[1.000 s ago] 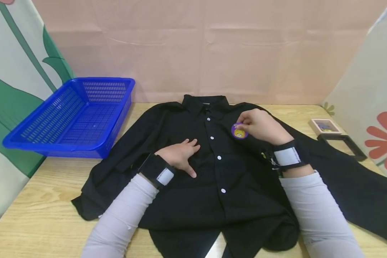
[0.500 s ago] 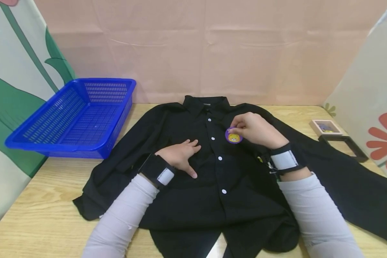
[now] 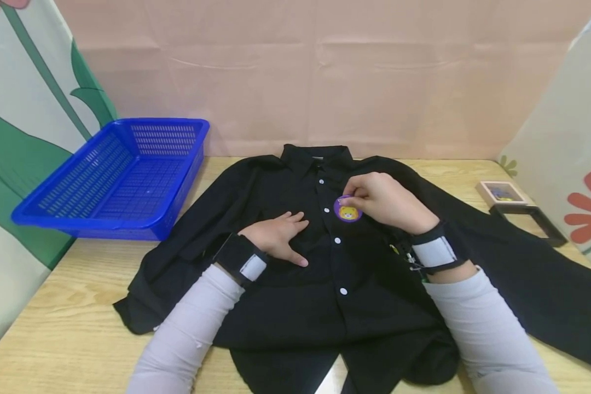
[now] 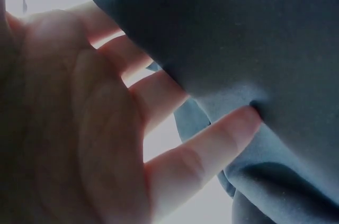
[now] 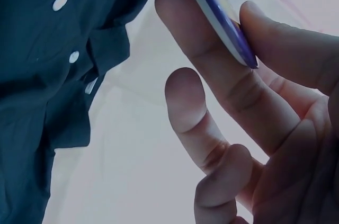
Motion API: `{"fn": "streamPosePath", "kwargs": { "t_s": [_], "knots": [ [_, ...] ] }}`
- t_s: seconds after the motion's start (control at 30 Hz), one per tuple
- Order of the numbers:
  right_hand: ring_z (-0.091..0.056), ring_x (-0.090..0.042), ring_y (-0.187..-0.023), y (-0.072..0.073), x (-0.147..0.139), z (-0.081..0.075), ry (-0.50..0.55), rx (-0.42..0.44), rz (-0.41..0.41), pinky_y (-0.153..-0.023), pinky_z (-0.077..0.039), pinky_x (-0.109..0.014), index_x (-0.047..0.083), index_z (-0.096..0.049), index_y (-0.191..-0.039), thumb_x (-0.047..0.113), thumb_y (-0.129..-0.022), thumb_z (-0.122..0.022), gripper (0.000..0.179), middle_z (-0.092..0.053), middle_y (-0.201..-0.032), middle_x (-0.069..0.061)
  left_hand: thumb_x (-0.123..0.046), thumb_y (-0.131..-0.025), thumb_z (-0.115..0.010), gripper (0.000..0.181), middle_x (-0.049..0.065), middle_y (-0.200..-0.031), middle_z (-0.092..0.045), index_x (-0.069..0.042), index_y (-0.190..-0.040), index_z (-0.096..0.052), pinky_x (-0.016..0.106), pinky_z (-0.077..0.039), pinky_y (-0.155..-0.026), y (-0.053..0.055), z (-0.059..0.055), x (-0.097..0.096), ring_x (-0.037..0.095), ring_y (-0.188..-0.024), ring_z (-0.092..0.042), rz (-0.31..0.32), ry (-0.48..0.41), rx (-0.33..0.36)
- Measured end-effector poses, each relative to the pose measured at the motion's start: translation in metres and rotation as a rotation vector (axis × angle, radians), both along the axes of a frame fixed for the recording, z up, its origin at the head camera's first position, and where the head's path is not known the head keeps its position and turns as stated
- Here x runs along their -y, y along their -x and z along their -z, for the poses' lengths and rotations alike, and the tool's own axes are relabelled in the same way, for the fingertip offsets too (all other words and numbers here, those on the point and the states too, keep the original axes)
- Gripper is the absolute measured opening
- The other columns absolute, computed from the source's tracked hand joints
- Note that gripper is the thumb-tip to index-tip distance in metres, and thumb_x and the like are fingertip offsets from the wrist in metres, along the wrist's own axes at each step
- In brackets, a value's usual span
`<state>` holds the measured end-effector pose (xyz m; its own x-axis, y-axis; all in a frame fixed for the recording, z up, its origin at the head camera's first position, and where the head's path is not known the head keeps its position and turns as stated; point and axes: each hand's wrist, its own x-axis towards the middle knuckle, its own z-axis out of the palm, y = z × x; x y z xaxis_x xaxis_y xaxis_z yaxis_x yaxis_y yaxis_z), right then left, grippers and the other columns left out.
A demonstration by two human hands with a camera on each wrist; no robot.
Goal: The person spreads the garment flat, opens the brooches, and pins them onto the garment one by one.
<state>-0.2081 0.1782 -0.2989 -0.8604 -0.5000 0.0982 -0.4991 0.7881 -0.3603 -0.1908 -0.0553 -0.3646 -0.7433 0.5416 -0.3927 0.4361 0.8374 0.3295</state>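
Observation:
A black button-up shirt (image 3: 295, 306) with white buttons lies spread on the wooden table, collar away from me. My left hand (image 3: 277, 236) rests on its front with fingers spread; in the left wrist view the fingertips touch the dark cloth (image 4: 238, 33). My right hand (image 3: 391, 201) pinches a round purple badge (image 3: 348, 212) with a yellow animal picture, beside the upper button row. The right wrist view shows the badge (image 5: 220, 17) edge-on between thumb and index finger, apart from the shirt. Its back is mostly hidden.
A blue plastic basket (image 3: 177, 205) stands at the left, close to the shirt's sleeve. On the right lie a small pink-edged box (image 3: 501, 193) and a black frame (image 3: 554, 232), near the other sleeve. A pink cloth backdrop (image 3: 374, 82) rises behind the table.
My right hand has carried the badge leftward and slightly down, toward the button row. My left hand has stayed on the shirt, its thumb shifting slightly.

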Motion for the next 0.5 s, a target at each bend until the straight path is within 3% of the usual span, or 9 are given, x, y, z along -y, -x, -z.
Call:
{"fn": "streamPosePath", "kwargs": {
  "t_s": [0.13, 0.27, 0.37, 0.5],
  "knots": [
    [-0.059, -0.014, -0.062, -0.003, 0.004, 0.001, 0.010, 0.022, -0.007, -0.061, -0.048, -0.030, 0.007, -0.072, -0.090, 0.014, -0.090, -0.073, 0.008, -0.072, -0.072, -0.002, -0.051, -0.089, -0.069, 0.087, 0.003, -0.167, -0.017, -0.017, -0.157, -0.029, 0.045, -0.020, -0.125, 0.001, 0.000, 0.000, 0.025, -0.156, -0.012, 0.001, -0.020, -0.012],
    [-0.059, -0.014, -0.062, -0.006, 0.008, 0.001, 0.018, 0.035, -0.019, -0.060, -0.049, -0.029, 0.007, -0.072, -0.090, 0.014, -0.089, -0.074, 0.008, -0.072, -0.072, -0.002, -0.047, -0.092, -0.067, 0.071, 0.003, -0.158, -0.040, -0.016, -0.151, -0.042, 0.042, -0.035, -0.118, 0.004, -0.001, 0.002, 0.021, -0.146, -0.039, -0.009, -0.114, -0.078],
    [-0.058, -0.013, -0.061, -0.008, 0.012, 0.000, 0.026, 0.040, -0.036, -0.059, -0.048, -0.029, 0.007, -0.071, -0.089, 0.014, -0.089, -0.075, 0.007, -0.071, -0.071, -0.001, -0.038, -0.095, -0.065, 0.054, 0.003, -0.142, -0.060, -0.013, -0.142, -0.055, 0.037, -0.048, -0.106, 0.008, -0.004, 0.005, 0.016, -0.126, -0.059, -0.004, -0.248, -0.125],
    [-0.056, -0.013, -0.060, -0.010, 0.015, -0.002, 0.026, 0.039, -0.047, -0.056, -0.046, -0.027, 0.008, -0.070, -0.088, 0.015, -0.089, -0.075, 0.009, -0.071, -0.069, 0.000, -0.020, -0.097, -0.064, 0.033, 0.005, -0.118, -0.073, -0.006, -0.126, -0.067, 0.031, -0.055, -0.092, 0.013, -0.012, 0.010, 0.015, -0.105, -0.069, 0.035, -0.487, -0.136]
  ]
}}
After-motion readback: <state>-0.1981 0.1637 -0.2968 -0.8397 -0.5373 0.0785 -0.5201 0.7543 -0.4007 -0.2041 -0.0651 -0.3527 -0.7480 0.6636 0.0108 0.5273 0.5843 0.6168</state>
